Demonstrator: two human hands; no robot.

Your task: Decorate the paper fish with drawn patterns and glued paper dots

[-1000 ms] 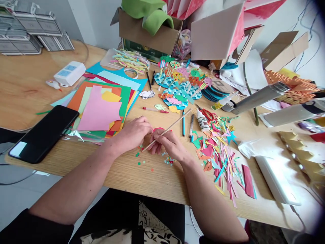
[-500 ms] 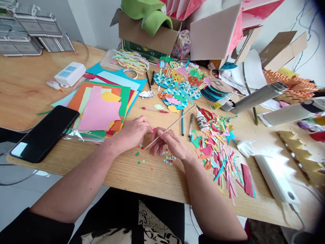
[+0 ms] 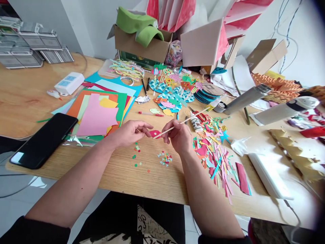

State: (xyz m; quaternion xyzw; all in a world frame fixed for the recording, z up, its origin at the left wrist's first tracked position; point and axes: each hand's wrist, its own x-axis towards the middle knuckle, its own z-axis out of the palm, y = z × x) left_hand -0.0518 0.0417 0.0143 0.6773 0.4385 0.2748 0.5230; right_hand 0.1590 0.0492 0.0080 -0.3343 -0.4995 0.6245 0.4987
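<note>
A thin wooden stick (image 3: 189,118) slants up to the right from my right hand (image 3: 177,135), whose fingers are closed round it. Its lower tip is at a small red paper fish (image 3: 155,134) with pale dots. The left end of that fish is at the fingertips of my left hand (image 3: 134,132), which look pinched on it. Just below lie loose paper dots (image 3: 137,149) in green and red, and a little heap of tiny paper triangles (image 3: 166,158). Finished-looking paper fish (image 3: 169,112) in yellow and other colours lie beyond my hands.
Coloured paper sheets (image 3: 99,118) and a black phone (image 3: 45,140) are on the left. Right of my hands stand a glue bottle (image 3: 196,122), red-handled scissors (image 3: 200,116) and paper scraps (image 3: 218,149). Blue wavy discs (image 3: 159,86), flasks (image 3: 245,100) and a cardboard box (image 3: 142,44) sit farther back.
My hands have lifted a little and the red fish shows more plainly between them. The stick has swung to a flatter slant, its tip now on the fish. The view has shifted slightly.
</note>
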